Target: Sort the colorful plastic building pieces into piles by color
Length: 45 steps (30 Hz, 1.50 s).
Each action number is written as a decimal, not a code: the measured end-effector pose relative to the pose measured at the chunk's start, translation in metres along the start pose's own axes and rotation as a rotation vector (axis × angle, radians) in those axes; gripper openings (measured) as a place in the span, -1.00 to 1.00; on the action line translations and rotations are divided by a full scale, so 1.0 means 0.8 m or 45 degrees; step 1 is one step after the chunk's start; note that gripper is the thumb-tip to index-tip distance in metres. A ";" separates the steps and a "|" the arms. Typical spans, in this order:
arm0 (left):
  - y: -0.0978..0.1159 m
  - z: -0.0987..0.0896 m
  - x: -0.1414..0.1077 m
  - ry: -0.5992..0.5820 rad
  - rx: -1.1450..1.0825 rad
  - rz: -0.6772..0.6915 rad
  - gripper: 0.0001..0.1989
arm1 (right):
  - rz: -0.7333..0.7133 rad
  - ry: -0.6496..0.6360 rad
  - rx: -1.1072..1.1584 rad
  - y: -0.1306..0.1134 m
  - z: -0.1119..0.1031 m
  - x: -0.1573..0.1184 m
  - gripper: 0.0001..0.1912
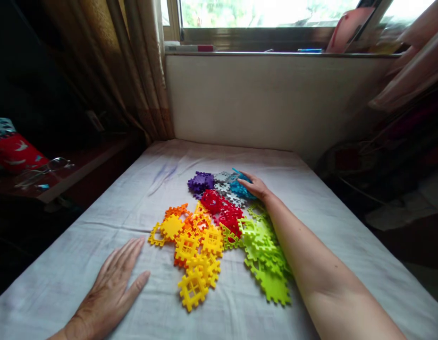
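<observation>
Flat plastic pieces with notched edges lie in colour groups on a pale sheet (134,208). My left hand (114,283) rests flat on the sheet, fingers spread, left of the yellow pieces (192,288) and orange pieces (174,211). Stretched to the far side, my right hand (253,185) is at the blue pieces (240,190), its fingers around a thin blue piece (235,170). Beside them are grey-white pieces (222,177) and purple pieces (201,182). Red pieces (229,215) sit mid-pile, and green pieces (263,250) lie along my right forearm.
A wall (240,99) and a window ledge stand behind the sheet. Brown curtains (134,66) hang at the left, above a dark shelf (80,160) with glasses (45,170) and a red patterned item (17,151). Pink cloth (417,61) hangs at the right.
</observation>
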<state>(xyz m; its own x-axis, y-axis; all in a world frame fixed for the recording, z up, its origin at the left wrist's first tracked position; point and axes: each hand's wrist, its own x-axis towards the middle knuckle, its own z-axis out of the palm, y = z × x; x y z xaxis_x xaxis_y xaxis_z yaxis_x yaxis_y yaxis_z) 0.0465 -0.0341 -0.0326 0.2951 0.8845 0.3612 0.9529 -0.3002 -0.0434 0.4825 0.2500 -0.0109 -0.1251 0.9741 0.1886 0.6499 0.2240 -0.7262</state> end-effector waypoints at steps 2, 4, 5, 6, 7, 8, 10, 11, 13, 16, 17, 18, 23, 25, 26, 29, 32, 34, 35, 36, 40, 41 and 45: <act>0.002 0.000 0.002 0.006 -0.004 -0.016 -0.26 | -0.079 -0.063 0.119 -0.027 0.023 -0.006 -0.47; 0.005 0.000 0.004 0.019 -0.003 -0.011 -0.26 | -0.140 -0.110 0.232 -0.053 0.043 -0.013 -0.49; 0.006 0.000 0.004 0.033 0.002 -0.003 -0.26 | -0.156 -0.133 0.273 -0.065 0.052 -0.017 -0.49; 0.007 0.001 0.005 0.048 0.007 0.006 -0.26 | -0.160 -0.161 0.301 -0.078 0.061 -0.021 -0.49; 0.008 0.001 0.005 0.060 0.009 0.011 -0.27 | -0.155 -0.194 0.319 -0.091 0.069 -0.025 -0.49; 0.009 0.002 0.005 0.066 0.007 0.011 -0.27 | -0.148 -0.231 0.330 -0.104 0.076 -0.030 -0.48; 0.011 0.003 0.006 0.055 -0.012 0.000 -0.29 | -0.155 -0.296 0.348 -0.131 0.092 -0.041 -0.43; 0.012 0.004 0.007 0.039 -0.027 -0.012 -0.30 | -0.175 -0.318 0.352 -0.145 0.099 -0.048 -0.40; 0.014 0.004 0.009 -0.003 -0.059 -0.051 -0.33 | -0.240 -0.346 0.337 -0.173 0.115 -0.063 -0.32; 0.018 0.003 0.014 -0.065 -0.115 -0.133 -0.35 | -0.314 -0.417 0.261 -0.211 0.130 -0.086 -0.25; 0.019 0.001 0.016 -0.082 -0.136 -0.155 -0.35 | -0.325 -0.448 0.230 -0.221 0.130 -0.092 -0.26; 0.020 0.000 0.018 -0.099 -0.158 -0.174 -0.35 | -0.332 -0.471 0.198 -0.229 0.128 -0.096 -0.29; 0.025 -0.010 0.026 -0.162 -0.255 -0.232 -0.36 | -0.221 -0.257 -0.023 -0.215 0.064 -0.117 -0.47; 0.027 -0.013 0.028 -0.150 -0.288 -0.243 -0.36 | 0.026 -0.034 -0.163 -0.184 0.025 -0.141 -0.54; 0.028 -0.015 0.029 -0.135 -0.303 -0.246 -0.37 | 0.120 0.051 -0.207 -0.165 0.005 -0.158 -0.54; 0.030 -0.017 0.030 -0.089 -0.351 -0.228 -0.39 | 0.394 0.252 -0.309 -0.106 -0.039 -0.222 -0.52; 0.029 -0.017 0.032 -0.042 -0.395 -0.189 -0.41 | 0.564 0.391 -0.373 -0.067 -0.048 -0.280 -0.55; 0.028 -0.016 0.032 -0.023 -0.411 -0.174 -0.40 | 0.542 0.458 -0.369 -0.062 -0.033 -0.299 -0.56; 0.028 -0.016 0.032 -0.017 -0.413 -0.167 -0.39 | 0.507 0.474 -0.349 -0.066 -0.020 -0.301 -0.55; 0.027 -0.015 0.031 -0.014 -0.412 -0.158 -0.38 | 0.468 0.476 -0.318 -0.074 -0.004 -0.300 -0.54; 0.027 -0.010 0.029 -0.035 -0.397 -0.132 -0.31 | 0.434 0.421 -0.216 -0.136 0.067 -0.274 -0.50; 0.027 -0.009 0.028 -0.054 -0.397 -0.134 -0.28 | 0.430 0.427 -0.204 -0.153 0.084 -0.266 -0.50; 0.027 -0.005 0.027 -0.088 -0.411 -0.135 -0.21 | 0.390 0.414 -0.156 -0.211 0.135 -0.238 -0.47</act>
<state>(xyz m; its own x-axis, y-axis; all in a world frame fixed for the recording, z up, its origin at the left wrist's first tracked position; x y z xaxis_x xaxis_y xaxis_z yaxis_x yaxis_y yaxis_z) 0.0733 -0.0228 -0.0217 0.2103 0.9355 0.2839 0.9104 -0.2932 0.2919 0.3153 0.0305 0.0043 0.3156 0.9298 0.1894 0.7064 -0.0970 -0.7011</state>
